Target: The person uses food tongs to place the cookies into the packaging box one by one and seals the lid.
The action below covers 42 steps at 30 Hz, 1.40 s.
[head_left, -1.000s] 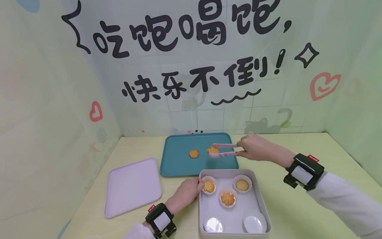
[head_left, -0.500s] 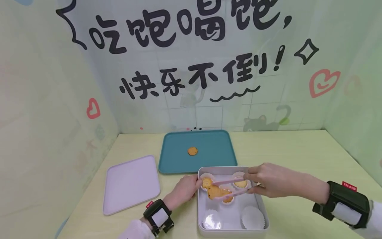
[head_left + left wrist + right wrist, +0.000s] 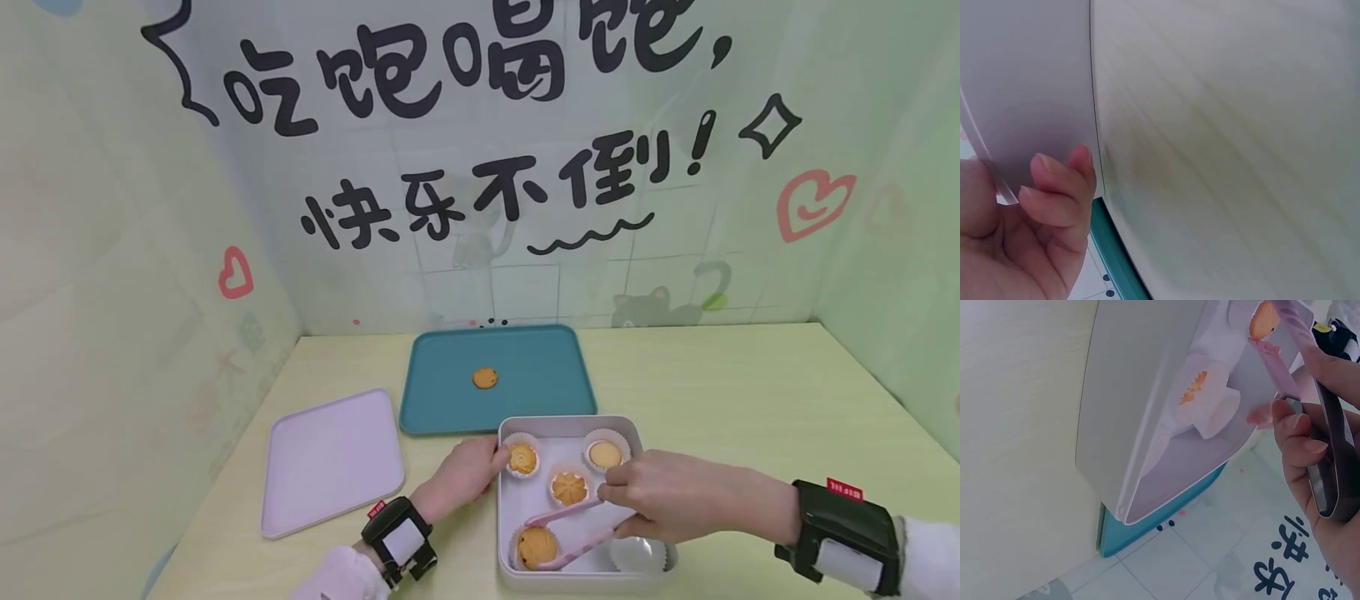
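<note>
My left hand [image 3: 463, 473] holds the wall of a pale lilac box [image 3: 585, 585] near its far left corner. In the left wrist view its thumb is over the rim and its curled fingers [image 3: 1063, 181] lie against the outer wall. My right hand [image 3: 663, 493] grips pink-tipped tongs [image 3: 581, 550], whose metal handle [image 3: 1335, 450] shows in the right wrist view. Between the tong tips, a round cookie [image 3: 537, 547] sits in the front left paper cup; whether both tips touch it, I cannot tell. Other baked pieces sit in the far left cup, middle cup [image 3: 569, 487] and far right cup [image 3: 606, 454].
Behind the box lies a teal tray [image 3: 442, 408] bearing one cookie [image 3: 485, 378]. A lilac tray [image 3: 330, 467] lies to the left. The front right paper cup [image 3: 637, 554] is partly behind my right hand. A printed wall sheet [image 3: 465, 292] stands at the back.
The tongs lifted a cookie off the teal tray, carried it over the box and lowered it into the front left cup. My left hand has kept its hold on the box.
</note>
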Each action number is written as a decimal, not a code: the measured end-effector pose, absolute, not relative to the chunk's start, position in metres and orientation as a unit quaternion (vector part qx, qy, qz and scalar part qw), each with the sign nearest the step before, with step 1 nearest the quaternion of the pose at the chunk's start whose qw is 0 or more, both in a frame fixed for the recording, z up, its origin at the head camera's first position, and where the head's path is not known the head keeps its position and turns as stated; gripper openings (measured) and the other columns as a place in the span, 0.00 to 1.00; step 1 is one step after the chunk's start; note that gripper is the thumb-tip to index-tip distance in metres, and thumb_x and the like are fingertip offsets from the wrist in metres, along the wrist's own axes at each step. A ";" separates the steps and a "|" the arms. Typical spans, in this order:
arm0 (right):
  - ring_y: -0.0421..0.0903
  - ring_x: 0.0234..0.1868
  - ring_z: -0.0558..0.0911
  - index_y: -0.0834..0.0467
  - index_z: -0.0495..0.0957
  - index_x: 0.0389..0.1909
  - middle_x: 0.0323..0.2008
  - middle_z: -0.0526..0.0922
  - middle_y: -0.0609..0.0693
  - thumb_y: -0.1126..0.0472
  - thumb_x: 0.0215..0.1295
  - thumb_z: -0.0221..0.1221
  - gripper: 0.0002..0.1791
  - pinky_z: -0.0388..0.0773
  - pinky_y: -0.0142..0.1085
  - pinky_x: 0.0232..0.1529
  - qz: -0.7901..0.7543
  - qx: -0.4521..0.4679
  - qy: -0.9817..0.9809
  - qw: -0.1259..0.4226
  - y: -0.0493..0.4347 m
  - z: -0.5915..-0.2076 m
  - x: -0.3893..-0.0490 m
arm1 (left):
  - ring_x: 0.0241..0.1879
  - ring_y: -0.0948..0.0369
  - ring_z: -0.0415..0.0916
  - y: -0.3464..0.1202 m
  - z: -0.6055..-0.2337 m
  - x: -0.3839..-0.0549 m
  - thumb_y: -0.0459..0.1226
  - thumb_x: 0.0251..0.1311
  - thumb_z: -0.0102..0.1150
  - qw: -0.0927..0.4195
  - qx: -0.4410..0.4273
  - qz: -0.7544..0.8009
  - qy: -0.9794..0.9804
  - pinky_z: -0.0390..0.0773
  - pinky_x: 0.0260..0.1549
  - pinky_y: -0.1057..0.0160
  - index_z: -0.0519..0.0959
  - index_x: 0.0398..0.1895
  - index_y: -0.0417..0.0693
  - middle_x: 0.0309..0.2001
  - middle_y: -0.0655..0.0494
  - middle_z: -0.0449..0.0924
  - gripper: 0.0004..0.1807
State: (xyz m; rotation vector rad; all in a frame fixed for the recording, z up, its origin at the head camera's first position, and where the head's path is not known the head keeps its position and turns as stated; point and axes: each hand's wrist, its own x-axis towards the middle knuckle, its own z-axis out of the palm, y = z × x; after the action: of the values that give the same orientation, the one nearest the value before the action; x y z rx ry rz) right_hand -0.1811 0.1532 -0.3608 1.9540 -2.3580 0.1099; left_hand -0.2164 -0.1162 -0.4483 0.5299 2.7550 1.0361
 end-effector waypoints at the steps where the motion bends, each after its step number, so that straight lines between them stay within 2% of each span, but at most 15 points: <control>1: 0.31 0.25 0.69 0.58 0.77 0.35 0.27 0.73 0.40 0.49 0.59 0.58 0.15 0.66 0.20 0.27 0.033 0.637 -0.769 0.038 0.153 -0.362 -0.181 | 0.07 0.64 0.61 -0.116 -0.448 -0.216 0.39 0.63 0.39 0.076 0.176 0.346 0.918 0.60 0.07 0.67 0.70 0.27 0.48 0.08 0.59 0.62 0.10; 8: 0.32 0.26 0.70 0.57 0.78 0.35 0.28 0.74 0.40 0.49 0.57 0.60 0.16 0.68 0.22 0.28 -0.001 0.623 -0.782 0.023 0.148 -0.366 -0.182 | 0.08 0.63 0.61 -0.116 -0.446 -0.216 0.39 0.64 0.39 0.081 0.171 0.355 0.915 0.60 0.07 0.67 0.70 0.28 0.47 0.09 0.58 0.63 0.10; 13: 0.33 0.24 0.70 0.58 0.78 0.37 0.28 0.74 0.41 0.48 0.57 0.60 0.16 0.67 0.22 0.26 -0.015 0.604 -0.797 -0.007 0.145 -0.361 -0.183 | 0.08 0.64 0.62 -0.116 -0.445 -0.218 0.38 0.64 0.39 0.071 0.178 0.351 0.916 0.61 0.08 0.67 0.69 0.25 0.48 0.10 0.59 0.63 0.11; 22: 0.34 0.22 0.68 0.58 0.77 0.34 0.25 0.71 0.41 0.51 0.53 0.63 0.15 0.66 0.24 0.24 -0.039 0.620 -0.783 0.042 0.143 -0.350 -0.188 | 0.08 0.64 0.62 -0.119 -0.441 -0.223 0.37 0.64 0.39 0.058 0.185 0.343 0.919 0.62 0.09 0.67 0.69 0.25 0.48 0.10 0.59 0.62 0.11; 28: 0.34 0.22 0.68 0.57 0.77 0.35 0.25 0.71 0.41 0.50 0.54 0.62 0.16 0.66 0.24 0.24 -0.044 0.604 -0.796 0.003 0.139 -0.349 -0.188 | 0.08 0.64 0.62 -0.119 -0.442 -0.223 0.38 0.64 0.39 0.058 0.188 0.341 0.919 0.62 0.09 0.67 0.68 0.24 0.48 0.09 0.59 0.62 0.11; 31: 0.34 0.22 0.68 0.57 0.76 0.35 0.25 0.70 0.41 0.49 0.54 0.62 0.16 0.66 0.25 0.24 -0.047 0.603 -0.796 0.002 0.139 -0.349 -0.188 | 0.08 0.64 0.62 -0.119 -0.442 -0.222 0.38 0.63 0.39 0.058 0.189 0.346 0.917 0.62 0.09 0.67 0.68 0.24 0.48 0.10 0.59 0.62 0.11; 34: 0.33 0.21 0.67 0.57 0.75 0.36 0.26 0.70 0.41 0.48 0.55 0.61 0.17 0.67 0.25 0.23 -0.034 0.608 -0.793 0.014 0.141 -0.348 -0.189 | 0.08 0.64 0.62 -0.118 -0.444 -0.220 0.38 0.63 0.40 0.061 0.186 0.348 0.917 0.62 0.09 0.67 0.68 0.24 0.48 0.10 0.59 0.62 0.11; 39: 0.29 0.21 0.67 0.59 0.75 0.41 0.32 0.73 0.41 0.47 0.58 0.58 0.19 0.67 0.23 0.23 0.044 0.592 -0.804 -0.003 0.147 -0.337 -0.197 | 0.08 0.65 0.62 -0.118 -0.447 -0.218 0.38 0.63 0.40 0.062 0.187 0.347 0.917 0.63 0.10 0.67 0.68 0.23 0.48 0.10 0.60 0.63 0.11; 42: 0.29 0.21 0.67 0.60 0.76 0.41 0.29 0.72 0.41 0.49 0.58 0.58 0.18 0.68 0.25 0.22 0.088 0.571 -0.816 0.007 0.149 -0.329 -0.210 | 0.08 0.65 0.62 -0.118 -0.447 -0.217 0.38 0.63 0.40 0.060 0.188 0.346 0.917 0.63 0.10 0.67 0.67 0.22 0.48 0.10 0.60 0.63 0.12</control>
State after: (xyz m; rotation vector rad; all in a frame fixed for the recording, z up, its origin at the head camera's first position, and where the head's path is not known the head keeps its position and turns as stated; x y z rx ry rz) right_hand -0.2100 0.1491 -0.3292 1.7852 -2.5534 0.2755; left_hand -0.2171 -0.1181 -0.4466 0.5685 2.7768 1.0470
